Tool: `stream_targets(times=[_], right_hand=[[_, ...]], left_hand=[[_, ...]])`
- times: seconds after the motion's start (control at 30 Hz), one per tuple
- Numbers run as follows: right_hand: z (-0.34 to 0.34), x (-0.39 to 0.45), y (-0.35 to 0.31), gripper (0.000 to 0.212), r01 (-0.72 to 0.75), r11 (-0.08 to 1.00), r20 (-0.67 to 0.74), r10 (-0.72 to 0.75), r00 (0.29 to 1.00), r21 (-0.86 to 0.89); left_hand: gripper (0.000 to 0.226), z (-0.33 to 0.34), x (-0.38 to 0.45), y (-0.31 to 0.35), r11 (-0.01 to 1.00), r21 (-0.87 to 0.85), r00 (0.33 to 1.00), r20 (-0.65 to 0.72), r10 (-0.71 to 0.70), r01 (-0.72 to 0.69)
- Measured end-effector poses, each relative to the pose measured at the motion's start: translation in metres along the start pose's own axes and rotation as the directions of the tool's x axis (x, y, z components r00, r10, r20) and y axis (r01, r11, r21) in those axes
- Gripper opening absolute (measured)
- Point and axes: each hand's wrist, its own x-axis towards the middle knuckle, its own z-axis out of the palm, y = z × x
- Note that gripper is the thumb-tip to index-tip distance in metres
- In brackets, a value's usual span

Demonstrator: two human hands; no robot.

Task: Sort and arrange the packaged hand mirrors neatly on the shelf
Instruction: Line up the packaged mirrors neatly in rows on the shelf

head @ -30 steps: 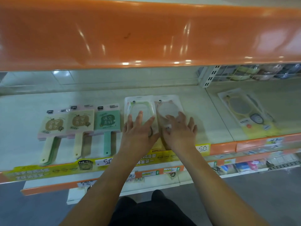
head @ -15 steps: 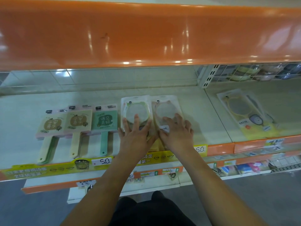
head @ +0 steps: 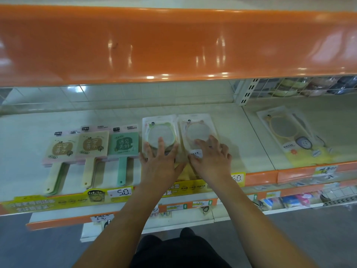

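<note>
two hands flat, fingers spread: left hand [head: 160, 163] on green mirror pack [head: 159, 132], right hand [head: 212, 159] on pink mirror pack [head: 197, 130]; both packs slid slightly left since before.

A shop, orange-edged shelf [head: 258, 176], price tags [head: 121, 192] reading 5.0, packaged mirrors [head: 123, 146] laid in rows, more goods [head: 289, 202] below.

Single view, head-worn wide-angle camera: looks forward and steeply down from standing height, close before a pale cream shop shelf [head: 222, 117]. The glossy orange front edge of the upper shelf [head: 173, 45] fills the top of the frame, bowed by the lens; grey floor shows below. No second view shares the scene.
</note>
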Motion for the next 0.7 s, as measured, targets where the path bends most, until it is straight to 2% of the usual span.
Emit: stream_targets(times=[0.23, 0.53, 0.7], right_hand=[[0.0033, -0.0054, -0.0039, 0.054, 0.036, 0.999, -0.016, -0.036, 0.999, -0.028], [0.0009, -0.0072, -0.0051, 0.056, 0.057, 0.997, 0.026, -0.056, 0.998, -0.045], [-0.0031, -0.0091, -0.0046, 0.06, 0.055, 0.998, 0.035, -0.054, 0.998, -0.031]], left_hand=[[0.067, -0.0013, -0.0004, 0.0028, 0.999, 0.052, 1.0, 0.01, -0.005, 0.004], [0.066, -0.0012, 0.0004, 0.0049, 1.0, 0.002, 1.0, -0.01, -0.011, 0.011], [0.06, 0.0001, -0.0003, 0.0095, 0.998, -0.06, 0.997, -0.077, -0.001, -0.003]])
